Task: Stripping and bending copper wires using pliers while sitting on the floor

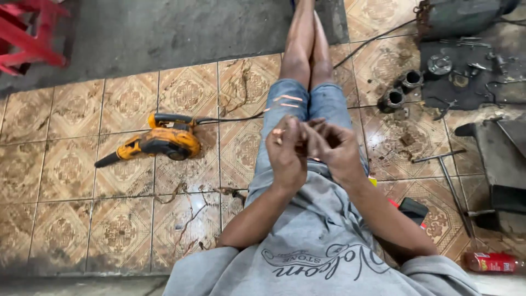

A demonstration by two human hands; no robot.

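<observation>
Sitting on the tiled floor (71, 164) with legs stretched out, the person holds both hands together above the lap. Left hand (286, 153) and right hand (334, 151) pinch something too small to identify at their touching fingertips. An orange blower (159, 143) lies well left, nozzle pointing away.

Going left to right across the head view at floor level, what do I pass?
Red stool → yellow blower → left hand → right hand → two metal cylinders → long metal rod → red can.
</observation>
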